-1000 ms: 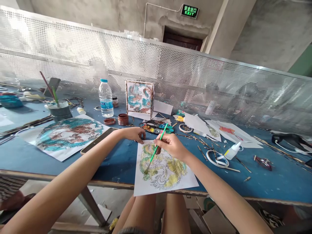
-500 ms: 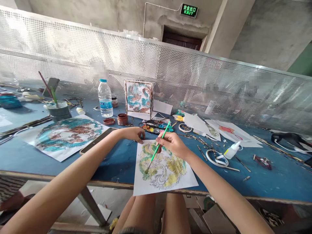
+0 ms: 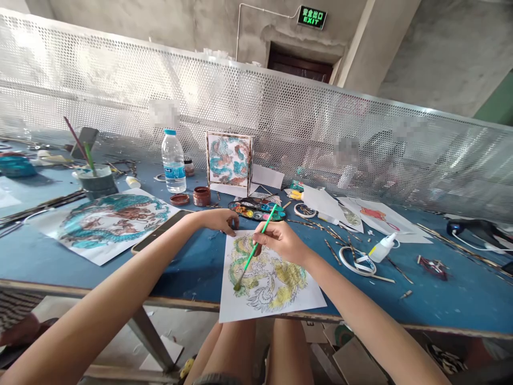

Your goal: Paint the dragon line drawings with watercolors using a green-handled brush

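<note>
My right hand (image 3: 279, 240) is closed round a green paintbrush (image 3: 259, 239). The brush slants down to the left, its dark bristles on the green edge of a dragon drawing (image 3: 276, 289). Yellow and green paint covers parts of this sheet, which overhangs the table's front edge slightly. At the sheet's upper left corner rests my left hand (image 3: 219, 220), fingers loosely bent and apart, holding nothing. Just beyond both hands lies a paint palette (image 3: 256, 209) with several colours. A dark phone (image 3: 160, 233) lies under my left forearm.
A water bottle (image 3: 173, 166), an open brown paint jar (image 3: 201, 196) and a framed dragon picture (image 3: 230, 160) stand behind. Left are a painted sheet (image 3: 92, 251) and a brush cup (image 3: 97, 184). Right are sticks, a wire coil (image 3: 356, 262) and a glue bottle (image 3: 382, 247). A perforated metal screen (image 3: 288, 117) backs the table.
My right hand and the paintbrush have shifted slightly left, with the bristles moving down and left along the drawing's green edge. My left hand has stayed in place.
</note>
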`<state>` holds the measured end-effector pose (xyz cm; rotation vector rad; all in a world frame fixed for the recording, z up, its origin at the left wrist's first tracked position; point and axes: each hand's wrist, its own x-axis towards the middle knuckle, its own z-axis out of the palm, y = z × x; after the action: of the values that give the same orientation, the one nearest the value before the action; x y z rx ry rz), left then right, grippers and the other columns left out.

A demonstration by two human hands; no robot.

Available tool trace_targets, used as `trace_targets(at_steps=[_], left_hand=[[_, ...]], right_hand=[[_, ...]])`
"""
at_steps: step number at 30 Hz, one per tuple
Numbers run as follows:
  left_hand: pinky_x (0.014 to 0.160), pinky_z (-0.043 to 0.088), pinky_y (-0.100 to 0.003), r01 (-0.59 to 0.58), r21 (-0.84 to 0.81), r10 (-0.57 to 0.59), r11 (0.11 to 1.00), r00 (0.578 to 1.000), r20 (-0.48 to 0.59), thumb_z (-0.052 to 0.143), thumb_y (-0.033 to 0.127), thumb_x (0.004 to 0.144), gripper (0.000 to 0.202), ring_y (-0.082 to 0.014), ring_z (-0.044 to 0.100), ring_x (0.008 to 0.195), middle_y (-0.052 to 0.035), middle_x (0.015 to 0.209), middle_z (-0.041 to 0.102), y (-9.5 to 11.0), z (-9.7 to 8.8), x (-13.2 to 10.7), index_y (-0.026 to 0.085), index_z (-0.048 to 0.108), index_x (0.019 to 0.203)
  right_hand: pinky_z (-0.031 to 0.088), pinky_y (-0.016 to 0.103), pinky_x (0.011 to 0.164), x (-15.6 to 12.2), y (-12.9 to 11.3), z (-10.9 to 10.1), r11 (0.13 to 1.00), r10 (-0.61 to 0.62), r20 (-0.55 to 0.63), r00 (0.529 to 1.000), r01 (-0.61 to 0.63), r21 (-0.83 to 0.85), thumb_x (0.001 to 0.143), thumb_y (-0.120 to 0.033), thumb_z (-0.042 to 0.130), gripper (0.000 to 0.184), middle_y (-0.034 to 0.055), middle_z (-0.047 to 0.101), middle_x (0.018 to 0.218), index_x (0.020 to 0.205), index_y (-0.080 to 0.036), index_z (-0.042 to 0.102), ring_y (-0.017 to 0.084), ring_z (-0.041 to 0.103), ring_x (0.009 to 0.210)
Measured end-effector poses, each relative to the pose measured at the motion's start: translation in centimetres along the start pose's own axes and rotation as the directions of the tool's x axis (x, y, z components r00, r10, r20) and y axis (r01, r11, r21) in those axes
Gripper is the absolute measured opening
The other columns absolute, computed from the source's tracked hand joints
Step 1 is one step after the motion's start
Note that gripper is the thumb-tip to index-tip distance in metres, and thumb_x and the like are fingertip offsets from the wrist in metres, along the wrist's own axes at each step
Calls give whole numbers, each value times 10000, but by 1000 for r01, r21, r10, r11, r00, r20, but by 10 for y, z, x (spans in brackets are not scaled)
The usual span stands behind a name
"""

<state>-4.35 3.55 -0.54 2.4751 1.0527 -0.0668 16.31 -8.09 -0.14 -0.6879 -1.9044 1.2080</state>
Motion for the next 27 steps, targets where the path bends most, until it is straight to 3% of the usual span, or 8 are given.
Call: trace_targets(at_steps=[4,9,13,16,21,27], left_hand=[[587,410,-220,5,17,-5,1000,1000,8,602,395,637,389,-157,560,679,-12,748,598,4,-1,-2,143,593,934],[584,410,-225,41,54,-43,998,999,21,590,402,646,391,-170,572,695,-18,756,615,9,-4,-4,154,590,948],[582,406,-226,66,103,-65,993,998,-10,581,419,654,412,-181,576,732,-43,841,626,12,-4,-5,165,584,978],[613,409,-237,83,145,-78,986,996,-41,574,465,652,454,-199,573,776,-63,913,627,15,-5,-7,167,575,996],[616,413,-252,99,151,-98,983,995,-20,628,551,558,610,-231,570,806,-83,959,627,18,-7,-10,150,559,1013],[641,424,-250,69,102,-68,992,998,-11,636,534,552,518,-211,573,796,-63,902,638,12,-4,-6,140,589,886]], right_hand=[[487,279,643,3,5,-7,992,-94,-206,974,74,-105,840,-411,517,239,0,567,677,761,-188,553,137,604,638],[471,273,662,6,15,-26,940,-260,-453,852,116,-322,895,-397,408,230,12,562,747,844,-205,524,139,582,680],[436,278,705,5,18,-40,787,-419,-459,783,62,-613,906,-349,391,209,25,572,784,859,-203,533,153,571,725],[422,280,735,4,19,-47,708,-476,-438,763,37,-705,912,-323,375,210,38,592,822,871,-199,540,166,571,784],[418,268,716,4,21,-53,658,-512,-445,734,3,-753,913,-319,373,216,39,607,804,864,-194,541,167,577,774],[424,266,717,5,25,-62,647,-510,-474,718,-42,-761,915,-338,364,237,45,616,813,882,-190,546,172,587,778]])
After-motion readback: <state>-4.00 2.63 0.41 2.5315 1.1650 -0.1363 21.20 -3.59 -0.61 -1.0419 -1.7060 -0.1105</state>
